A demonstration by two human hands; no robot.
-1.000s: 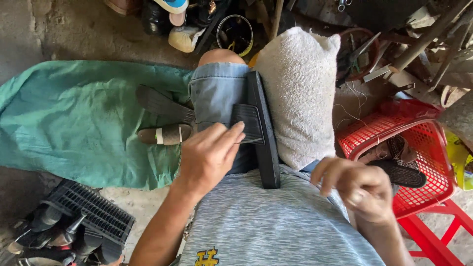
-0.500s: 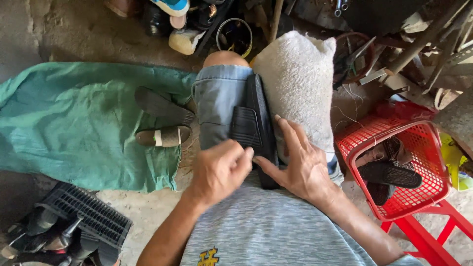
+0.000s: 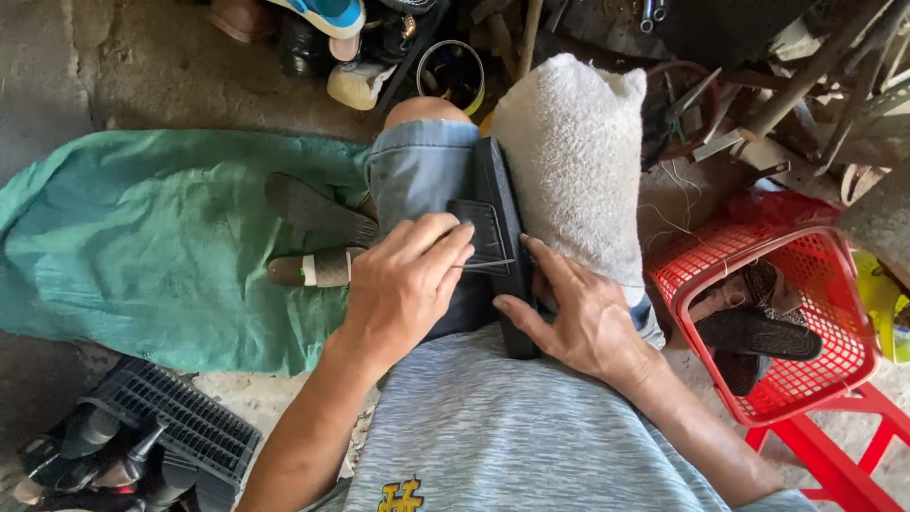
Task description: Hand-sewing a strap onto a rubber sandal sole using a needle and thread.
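A black sandal (image 3: 500, 194) stands on its edge in my lap, between my denim-clad left thigh and a white towel (image 3: 573, 156) draped over my right knee. My left hand (image 3: 403, 284) rests on the sandal's ribbed strap and pinches a thin metal needle (image 3: 491, 265) that points right into the sole's edge. From the other side, my right hand (image 3: 580, 320) grips the sandal's near end, with the thumb on the sole and the fingers between sole and towel.
A red plastic basket (image 3: 834, 284) holding dark sandals stands on a red stool at the right. A green cloth (image 3: 142, 246) with two tools covers the floor on the left. A black crate (image 3: 180, 427) of bottles sits at lower left, with shoes and scrap beyond my knees.
My right hand came in from beside the red basket and took hold of the sandal's near end. My left hand stayed on the strap and shifted slightly.
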